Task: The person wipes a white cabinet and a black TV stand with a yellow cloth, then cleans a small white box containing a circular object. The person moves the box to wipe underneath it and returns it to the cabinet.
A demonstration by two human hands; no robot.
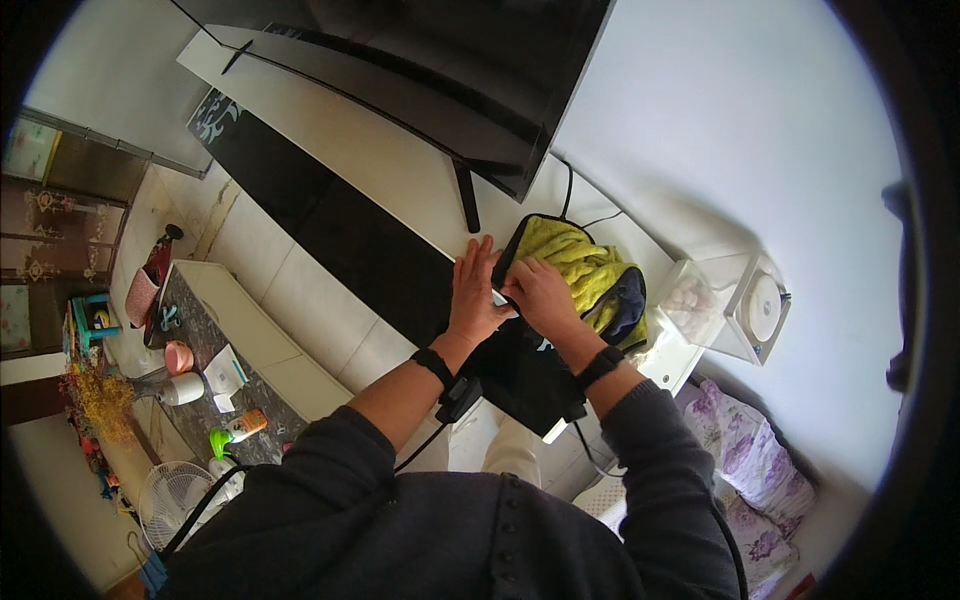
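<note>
Both my hands are over the edge of a white TV cabinet (375,161) with a glossy black front. My left hand (477,292) lies at the edge with its fingers stretched and apart; a small white piece shows between the hands, and whether the thumb presses it cannot be told. My right hand (541,296) has bent fingers close together beside it, at the near side of a yellow-green and dark grey cloth (592,262) bunched on the cabinet. What the right fingertips hold, if anything, is hidden.
A television (420,75) stands on the cabinet behind the hands, its foot (466,196) near them. Clear plastic boxes (712,304) are at the right end. Behind me on the left, a dark-topped table (262,375) bears a spray bottle (244,426). A fan (174,495) stands nearby.
</note>
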